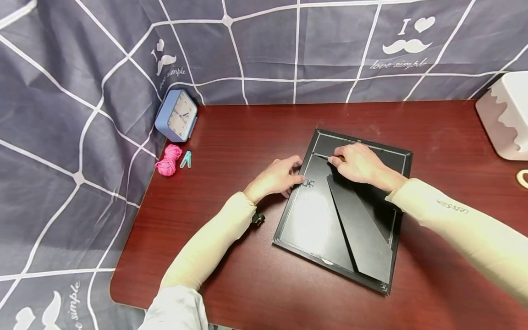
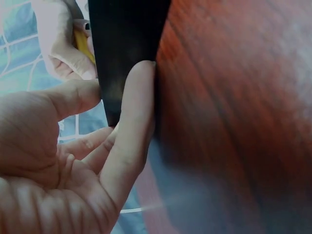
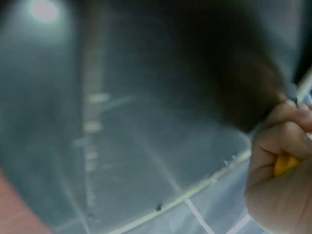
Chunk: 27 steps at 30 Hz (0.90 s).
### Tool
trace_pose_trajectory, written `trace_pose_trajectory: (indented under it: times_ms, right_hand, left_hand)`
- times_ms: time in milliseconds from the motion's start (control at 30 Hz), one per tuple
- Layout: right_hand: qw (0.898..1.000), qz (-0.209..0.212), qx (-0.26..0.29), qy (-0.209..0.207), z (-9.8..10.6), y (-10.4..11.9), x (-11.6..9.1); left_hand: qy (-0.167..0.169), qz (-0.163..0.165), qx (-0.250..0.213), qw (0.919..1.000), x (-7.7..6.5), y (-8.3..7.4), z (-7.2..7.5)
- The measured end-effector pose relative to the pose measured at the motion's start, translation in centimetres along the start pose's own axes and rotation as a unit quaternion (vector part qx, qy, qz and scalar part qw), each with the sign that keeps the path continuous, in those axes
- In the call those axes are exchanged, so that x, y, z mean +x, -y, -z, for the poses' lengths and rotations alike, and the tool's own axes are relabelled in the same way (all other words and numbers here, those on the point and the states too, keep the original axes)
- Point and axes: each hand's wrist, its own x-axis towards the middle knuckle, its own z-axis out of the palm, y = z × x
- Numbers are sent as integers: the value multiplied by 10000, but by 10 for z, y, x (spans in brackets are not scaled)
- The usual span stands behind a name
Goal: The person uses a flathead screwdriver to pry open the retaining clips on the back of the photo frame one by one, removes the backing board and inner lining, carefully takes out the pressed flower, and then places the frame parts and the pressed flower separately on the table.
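A black picture frame (image 1: 315, 224) lies face down on the table, its back panel and slanted stand leg (image 1: 365, 238) facing up. My left hand (image 1: 273, 178) grips the frame's left edge beside a small metal hanger (image 1: 307, 183). In the left wrist view, the thumb is at one face of the black frame (image 2: 109, 58) and a finger lies along its side. With my right hand (image 1: 358, 164) I hold a screwdriver (image 1: 321, 156), its thin shaft pointing at the upper left border of the frame. Most of its yellow handle (image 3: 285, 165) is hidden in the curled fingers.
A blue alarm clock (image 1: 177, 117), a pink yarn skein (image 1: 168, 160) and a teal clip (image 1: 186, 159) sit at the table's left. A white and brownish container (image 1: 505, 117) and a pale ring (image 1: 522, 178) are at the right edge. Grey checked cloth (image 1: 264, 55) hangs behind.
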Motion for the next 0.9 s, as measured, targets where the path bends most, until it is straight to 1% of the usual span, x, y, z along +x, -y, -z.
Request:
trace_pose_trajectory:
  times_ms: [133, 233, 300, 500, 600, 767, 900]
  right_hand:
    - [9997, 147, -3, -193, -5, -3, -1]
    - [9992, 201, 37, -337, -8, -4, -4]
    - [9989, 197, 6, -417, -11, -5, -6]
    - [9978, 80, -141, -647, -19, -9, -9]
    - [9969, 95, -182, -756, -21, -10, -8]
    - [9967, 185, -265, -745, -22, -13, -7]
    - [9966, 287, -337, -694, -21, -15, -5]
  left_hand:
    - [64, 36, -166, 9998, 0, 1, 0]
    - [140, 72, -381, 9992, -1, 1, 0]
    - [198, 66, -433, 9988, -2, 1, 0]
    - [253, 0, -281, 9993, -2, 1, 2]
    - [278, -51, -231, 9993, 0, 1, 3]
    - [335, -207, -124, 9991, 2, 4, 4]
    - [363, -303, -242, 9986, 4, 6, 3]
